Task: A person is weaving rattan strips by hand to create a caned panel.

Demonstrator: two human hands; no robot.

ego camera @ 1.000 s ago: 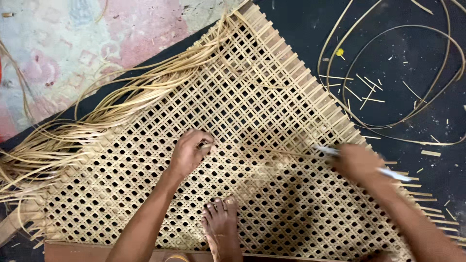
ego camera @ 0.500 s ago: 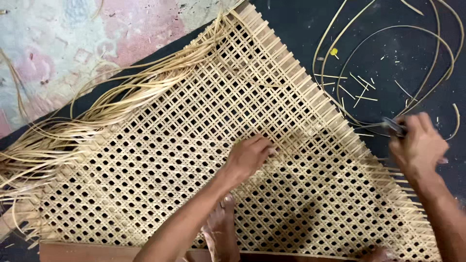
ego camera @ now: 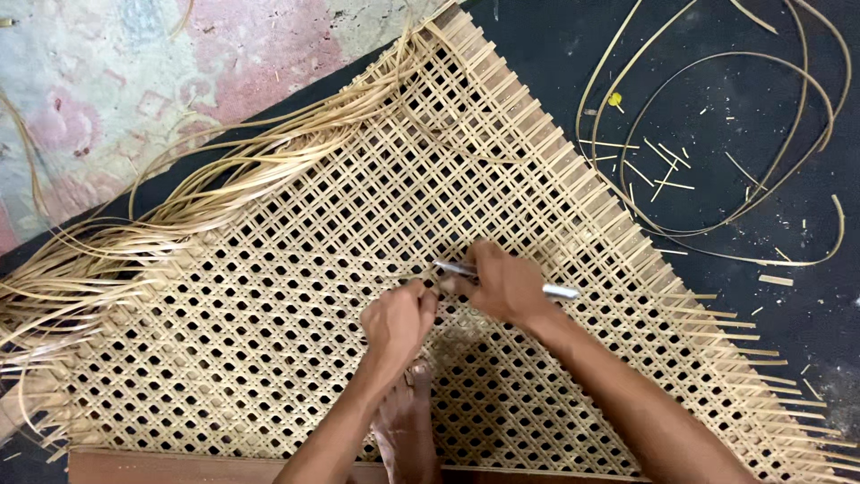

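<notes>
A large woven cane panel (ego camera: 269, 296) with an open lattice lies flat on the floor. My left hand (ego camera: 396, 321) rests on the weave near its middle, fingers pinched on a cane strand. My right hand (ego camera: 503, 285) sits just to the right of it, touching it, and grips a thin metal tool (ego camera: 557, 290) whose point (ego camera: 442, 266) lies over the lattice by my left fingertips. A bare foot (ego camera: 405, 428) presses on the panel below both hands.
Loose cane strands (ego camera: 134, 224) trail off the panel's left edge over a pink and grey floor. To the right, on a dark floor, lie long curved cane strips (ego camera: 717, 143), short offcuts and a small yellow bit (ego camera: 615, 99). A wooden frame edge (ego camera: 161, 466) runs along the bottom.
My right hand has come back from the panel's right edge to the middle with the tool. My left hand has shifted slightly and now meets it over the weave.
</notes>
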